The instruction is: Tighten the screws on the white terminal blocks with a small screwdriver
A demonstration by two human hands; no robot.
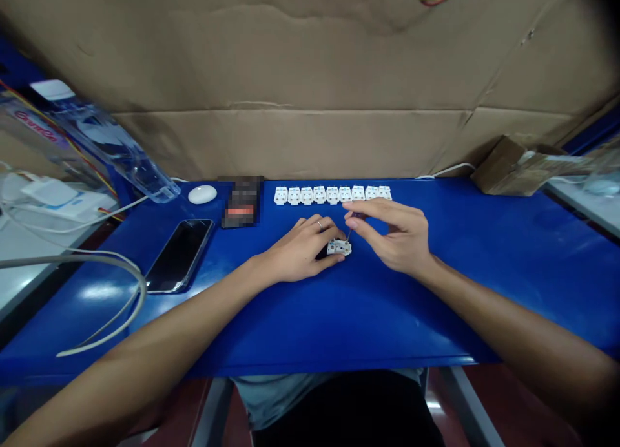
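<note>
My left hand [306, 250] grips a small white part [340, 247] between thumb and fingers, low over the blue table [310, 318]. Thumb and index finger of my right hand [394, 234] pinch a thin tool [349, 234]; its tip reaches down to the right end of the white part. Most of the tool's upper end is hidden by my fingers. Behind my hands, several similar white parts [332, 195] stand in a row along the back of the table.
A phone [180, 256] lies at the left, near a white oval object [202, 194] and a dark box [242, 203]. A clear bottle [116, 150] leans at the far left above looped cables [140, 292]. A cardboard box [506, 167] sits at the back right.
</note>
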